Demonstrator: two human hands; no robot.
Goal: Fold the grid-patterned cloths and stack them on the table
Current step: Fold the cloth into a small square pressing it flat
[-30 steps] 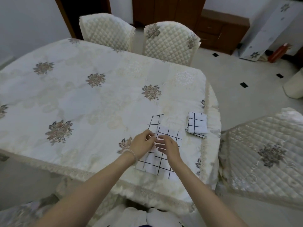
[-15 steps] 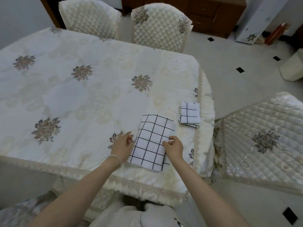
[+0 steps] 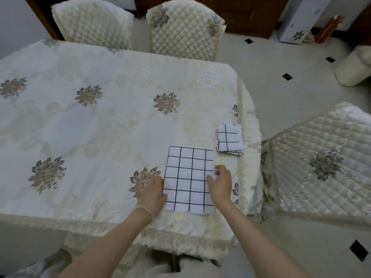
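Head view | grid cloth (image 3: 189,179) flat, half-folded, near front table (image 3: 100,127) edge | folded stack (image 3: 229,139) just beside, far right | left hand (image 3: 153,190) touching left edge, fingers curled, grip unclear | right hand (image 3: 219,182) pinching right edge | light, soft, limp; likely best gripped at corners or edges

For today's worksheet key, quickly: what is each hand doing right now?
Left hand: grips the left edge of the grid cloth.
Right hand: pinches the cloth's right edge.
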